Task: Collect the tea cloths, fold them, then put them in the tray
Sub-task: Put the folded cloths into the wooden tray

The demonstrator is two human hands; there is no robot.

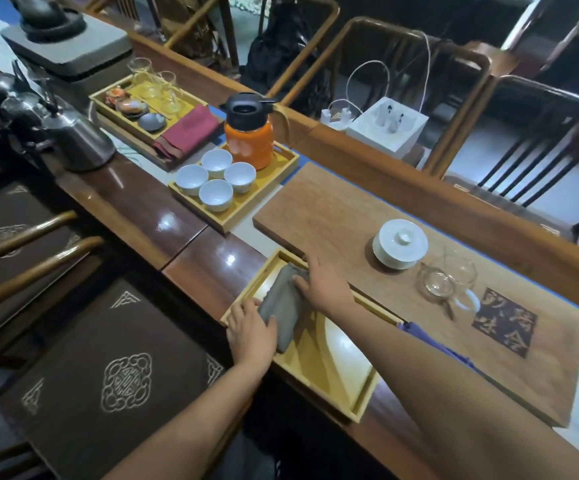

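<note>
A folded grey tea cloth lies in the left end of a yellow wooden tray at the table's near edge. My left hand grips the cloth's near end, thumb on top. My right hand rests on its far end, fingers curled over the edge. A folded dark red cloth hangs over the edge of a far tray that holds glasses and small dishes.
A middle tray carries several white cups and an orange flask. A brown runner holds a white lidded bowl and glass pitchers. A metal kettle stands left. Chair cushions sit beside me.
</note>
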